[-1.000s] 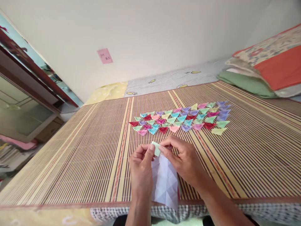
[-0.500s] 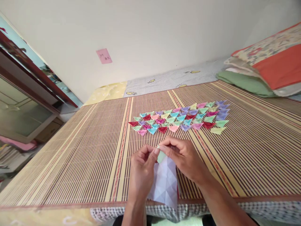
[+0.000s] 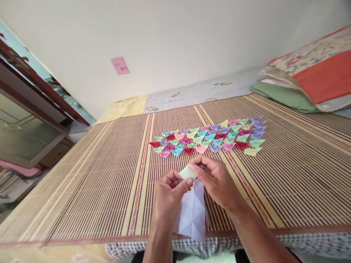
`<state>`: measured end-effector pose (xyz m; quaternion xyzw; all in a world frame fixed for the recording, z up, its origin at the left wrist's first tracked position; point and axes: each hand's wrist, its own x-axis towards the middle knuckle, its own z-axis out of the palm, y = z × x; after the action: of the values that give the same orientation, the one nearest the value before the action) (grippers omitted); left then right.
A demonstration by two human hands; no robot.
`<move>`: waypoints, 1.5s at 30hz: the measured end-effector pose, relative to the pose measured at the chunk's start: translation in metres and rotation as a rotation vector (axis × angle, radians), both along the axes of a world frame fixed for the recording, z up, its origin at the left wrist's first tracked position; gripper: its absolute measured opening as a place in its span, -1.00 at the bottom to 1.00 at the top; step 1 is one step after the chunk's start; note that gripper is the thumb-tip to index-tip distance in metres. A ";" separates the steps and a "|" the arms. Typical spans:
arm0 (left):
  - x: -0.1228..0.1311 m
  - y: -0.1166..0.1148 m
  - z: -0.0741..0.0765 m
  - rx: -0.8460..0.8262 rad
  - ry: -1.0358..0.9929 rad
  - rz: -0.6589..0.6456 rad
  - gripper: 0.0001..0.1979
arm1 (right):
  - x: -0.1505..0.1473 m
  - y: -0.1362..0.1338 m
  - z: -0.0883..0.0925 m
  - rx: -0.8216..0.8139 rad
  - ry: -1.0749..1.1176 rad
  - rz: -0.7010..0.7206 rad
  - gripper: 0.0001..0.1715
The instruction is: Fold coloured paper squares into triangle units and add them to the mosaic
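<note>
Two bare hands work over one striped mat point(image 3: 95, 182), sharing one small pale green folded paper point(image 3: 187, 173). The left hand point(image 3: 170, 193) pinches its left side and lower edge, thumb in front; the right hand point(image 3: 215, 179) pinches its upper right corner between thumb and fingers. Both grips are narrow, closed on that single piece, which is raised just beyond the top of one creased lavender sheet point(image 3: 192, 212). The sheet lies between the forearms and reaches over the mat's near border.

Beyond the hands lie the folded paper pieces point(image 3: 210, 137), roughly forty or more in uneven rows; they overlap, so an exact count cannot be told. Five are red, and several lavender ones crowd the right end. One pink note point(image 3: 120, 65) is on the wall point(image 3: 178, 40). Four yellow fruit prints show on the checked cloth point(image 3: 189, 91) behind the mat.
</note>
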<state>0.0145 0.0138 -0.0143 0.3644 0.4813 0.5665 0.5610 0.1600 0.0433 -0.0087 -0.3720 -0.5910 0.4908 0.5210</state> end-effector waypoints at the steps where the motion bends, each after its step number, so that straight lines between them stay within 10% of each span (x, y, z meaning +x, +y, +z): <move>1: 0.001 0.000 0.000 -0.004 -0.031 0.001 -0.65 | 0.000 0.000 0.000 -0.006 0.017 0.002 -0.75; 15: -0.001 0.001 0.003 -0.039 -0.297 -0.148 -0.69 | -0.003 0.004 -0.006 -0.218 0.196 0.074 -0.68; 27: 0.001 -0.002 -0.004 0.106 0.161 0.094 -0.76 | -0.001 0.002 -0.002 -0.086 0.035 0.015 -0.72; 35: 0.000 0.000 -0.004 0.067 0.112 -0.080 -0.71 | -0.003 0.005 -0.006 -0.128 0.201 -0.012 -0.72; 45: -0.009 -0.006 0.005 0.277 0.694 -0.002 -0.69 | 0.007 0.005 -0.001 0.066 -0.066 0.064 -0.81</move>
<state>0.0050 0.0074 -0.0093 0.6076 0.5614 0.4682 0.3105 0.1670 0.0485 -0.0093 -0.3518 -0.6352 0.4749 0.4972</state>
